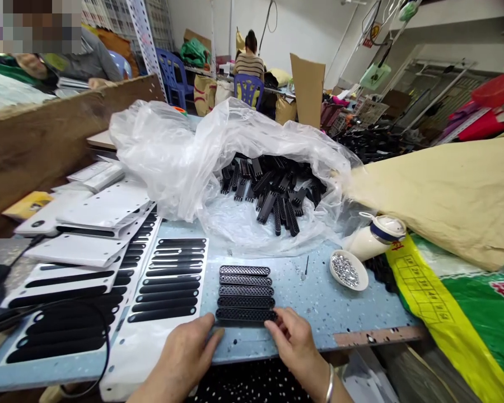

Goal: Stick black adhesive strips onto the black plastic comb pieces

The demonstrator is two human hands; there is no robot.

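Observation:
Several black plastic strips with a lattice surface lie side by side in a short stack of rows on the blue speckled table. At the right end of the nearest strip, my right hand pinches with thumb and fingertips. My left hand rests by that strip's left end, thumb and forefinger apart with nothing visible between them. Left of it lies a white sheet of black adhesive strips. Behind the row, a clear plastic bag spills a heap of similar black strips.
A white bowl of small shiny metal pieces and a cream bottle stand to the right. More white sheets pile up at left beside a wooden board. A green-yellow sack hangs over the right edge. Two people sit farther back.

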